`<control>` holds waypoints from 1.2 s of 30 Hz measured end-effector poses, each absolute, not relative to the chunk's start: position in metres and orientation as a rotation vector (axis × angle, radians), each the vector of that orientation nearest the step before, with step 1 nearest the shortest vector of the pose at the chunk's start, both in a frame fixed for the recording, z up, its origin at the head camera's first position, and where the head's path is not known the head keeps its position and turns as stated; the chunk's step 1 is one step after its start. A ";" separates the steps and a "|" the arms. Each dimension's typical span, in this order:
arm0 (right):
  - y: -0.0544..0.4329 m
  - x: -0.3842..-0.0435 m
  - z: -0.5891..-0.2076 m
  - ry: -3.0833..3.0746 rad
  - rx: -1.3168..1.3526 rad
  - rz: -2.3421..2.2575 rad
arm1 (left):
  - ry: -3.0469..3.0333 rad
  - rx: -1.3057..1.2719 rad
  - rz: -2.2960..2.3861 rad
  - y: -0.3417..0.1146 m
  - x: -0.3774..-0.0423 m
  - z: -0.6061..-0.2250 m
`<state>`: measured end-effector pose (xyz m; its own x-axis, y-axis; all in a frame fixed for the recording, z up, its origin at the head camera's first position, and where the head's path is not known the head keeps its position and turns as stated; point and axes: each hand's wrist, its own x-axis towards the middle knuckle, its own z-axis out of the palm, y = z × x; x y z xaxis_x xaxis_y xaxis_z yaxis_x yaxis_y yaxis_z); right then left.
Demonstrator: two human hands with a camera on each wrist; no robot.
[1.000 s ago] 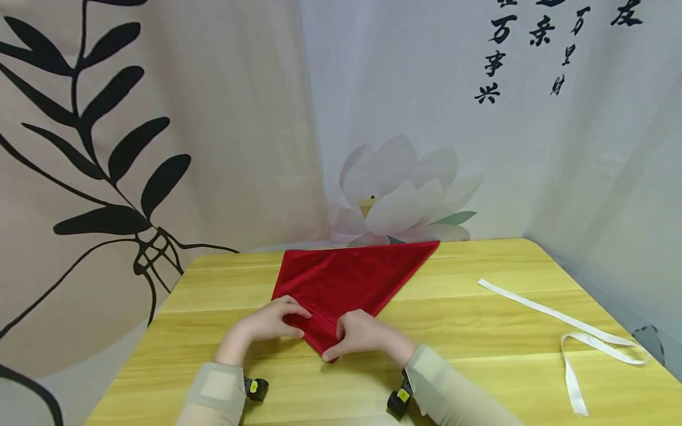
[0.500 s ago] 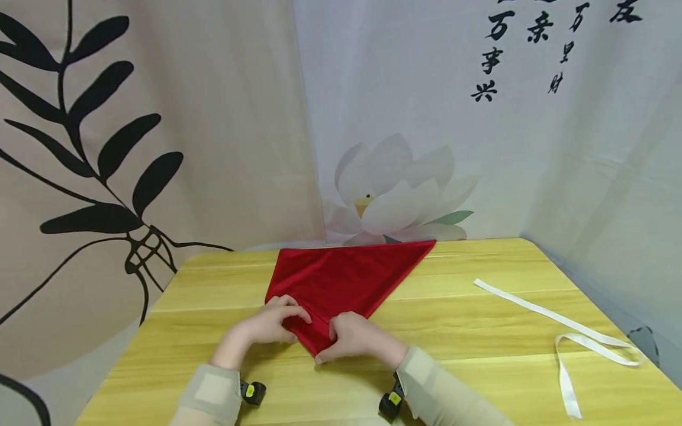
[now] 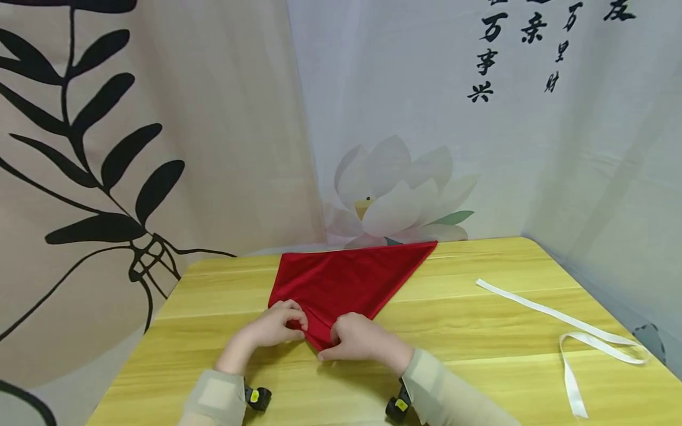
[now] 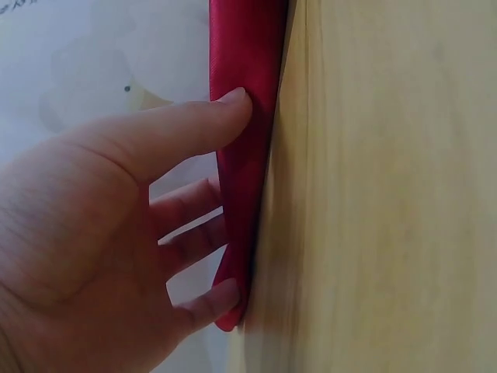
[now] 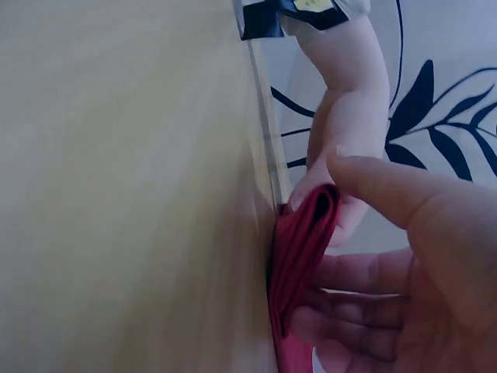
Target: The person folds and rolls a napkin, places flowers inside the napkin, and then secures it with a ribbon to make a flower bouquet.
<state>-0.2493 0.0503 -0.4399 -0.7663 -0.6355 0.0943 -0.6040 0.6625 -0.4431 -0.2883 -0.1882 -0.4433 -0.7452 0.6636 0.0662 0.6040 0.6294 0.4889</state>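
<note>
A red cloth (image 3: 351, 278) lies on the wooden table, its long straight edge toward the back and its narrow part pointing at me. My left hand (image 3: 274, 325) holds the left side of that near part. In the left wrist view the thumb presses on the red cloth (image 4: 252, 163), with the fingers against its other side. My right hand (image 3: 362, 340) grips the near tip. Stacked folds of the cloth (image 5: 299, 256) show between thumb and fingers in the right wrist view. Part of the near end is hidden behind the hands in the head view.
To the right on the yellow wooden table (image 3: 453, 331) lies a long white ribbon (image 3: 554, 313), looped back near the right edge. A printed curtain (image 3: 240, 118) hangs behind the table. Small black cameras (image 3: 258, 399) are strapped at both wrists.
The view has shifted slightly. My left hand's thumb has come a little nearer the right hand, and less of the cloth's near tip shows below the right hand.
</note>
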 end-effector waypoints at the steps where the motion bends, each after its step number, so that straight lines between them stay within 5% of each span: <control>1: 0.050 -0.248 -0.439 2.815 -1.052 -0.697 | 2.725 1.060 0.752 -0.188 -0.288 -0.443; 36: 0.062 -0.257 -0.435 2.818 -0.920 -0.896 | 2.865 0.945 0.644 -0.174 -0.298 -0.436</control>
<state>-0.2570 0.0619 -0.4348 -0.8227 -0.5531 0.1312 -0.5273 0.6562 -0.5398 -0.2981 -0.1741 -0.4357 -0.8107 0.5807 0.0748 0.5569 0.7253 0.4047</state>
